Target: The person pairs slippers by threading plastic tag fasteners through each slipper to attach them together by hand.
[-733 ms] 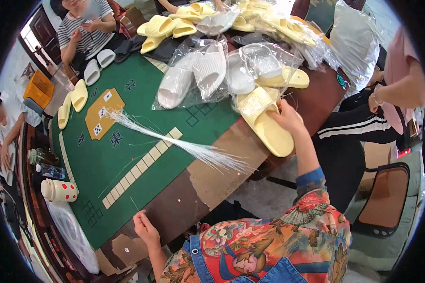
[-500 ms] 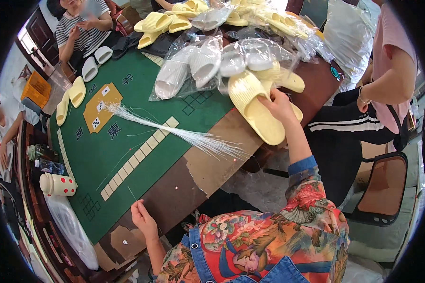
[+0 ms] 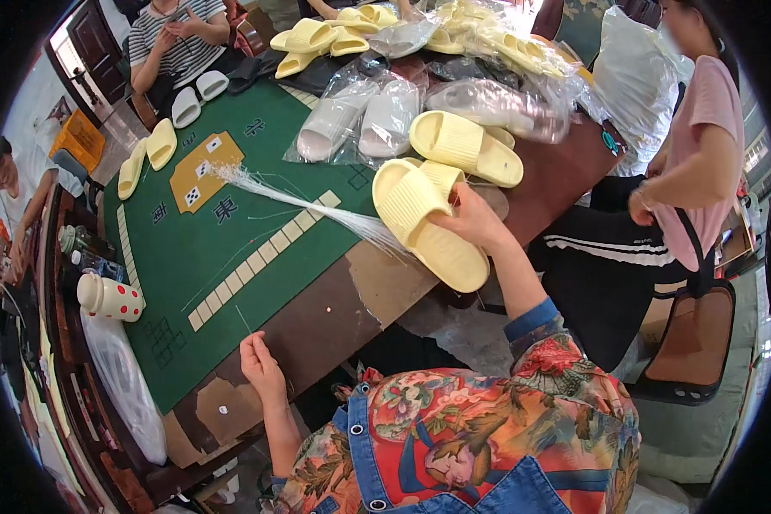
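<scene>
My right hand (image 3: pixel 475 218) grips a pair of yellow slippers (image 3: pixel 445 255), its thumb and fingers at the foot opening of the nearer one. The pair hangs tilted over the table's near edge. Part of the second slipper is hidden behind the first. Just beyond lies another yellow pair (image 3: pixel 467 147). Low on the left, my left hand (image 3: pixel 262 368) pinches a thin whitish strand (image 3: pixel 244 319) that sticks up from the fingertips. Between my hands a fanned bundle of white ties (image 3: pixel 304 201) lies on the green table mat (image 3: pixel 257 231), its near end running behind the held slippers.
Clear-bagged white slippers (image 3: pixel 390 120) and a heap of yellow slippers (image 3: pixel 308 36) cover the far side. A spotted white jar (image 3: pixel 109 297) stands at the left edge. A person in pink (image 3: pixel 702 146) is at the right, near a brown chair (image 3: pixel 694 343). Others sit farther off.
My right hand has moved left and toward me with one yellow pair, apart from the other yellow pair behind it. A bagged pair beyond has shifted right. My left hand keeps its pinch.
</scene>
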A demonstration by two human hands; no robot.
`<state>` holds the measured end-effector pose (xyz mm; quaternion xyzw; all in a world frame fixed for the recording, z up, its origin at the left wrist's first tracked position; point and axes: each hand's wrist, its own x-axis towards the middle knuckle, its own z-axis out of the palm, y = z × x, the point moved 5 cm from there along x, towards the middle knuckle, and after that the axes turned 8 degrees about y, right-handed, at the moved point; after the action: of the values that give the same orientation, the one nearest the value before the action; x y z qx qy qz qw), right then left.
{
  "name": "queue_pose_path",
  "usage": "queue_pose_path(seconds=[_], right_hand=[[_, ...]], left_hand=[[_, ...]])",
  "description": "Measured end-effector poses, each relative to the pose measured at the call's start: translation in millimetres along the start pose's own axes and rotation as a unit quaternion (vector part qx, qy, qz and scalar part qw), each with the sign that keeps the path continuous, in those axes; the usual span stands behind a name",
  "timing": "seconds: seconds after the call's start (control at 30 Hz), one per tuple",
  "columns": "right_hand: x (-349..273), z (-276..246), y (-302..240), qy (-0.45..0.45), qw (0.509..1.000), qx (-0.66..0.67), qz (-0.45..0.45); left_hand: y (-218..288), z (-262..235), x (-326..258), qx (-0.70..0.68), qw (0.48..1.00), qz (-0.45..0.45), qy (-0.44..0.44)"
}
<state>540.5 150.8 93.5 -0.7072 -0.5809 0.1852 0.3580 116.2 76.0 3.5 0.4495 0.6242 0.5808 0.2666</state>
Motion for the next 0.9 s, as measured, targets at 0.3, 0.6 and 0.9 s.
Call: queue_pose_path(seconds=[0.3,0.6,0.9], right_hand=[[3,-39,33,0.038,0.966,0.234,0.099],[-9,-64,-24,0.286,0.926,-0.214,-0.121],[61,-52,-9,0.318,0.94,-0.044,-0.113]], left_hand=[[-1,-1,-1,-0.022,1.0,-0.007,0.004],[1,-4,-3,0.004,1.0,0.012,-0.003],[1,1,1,0.016,0.999,0.036,0.011]])
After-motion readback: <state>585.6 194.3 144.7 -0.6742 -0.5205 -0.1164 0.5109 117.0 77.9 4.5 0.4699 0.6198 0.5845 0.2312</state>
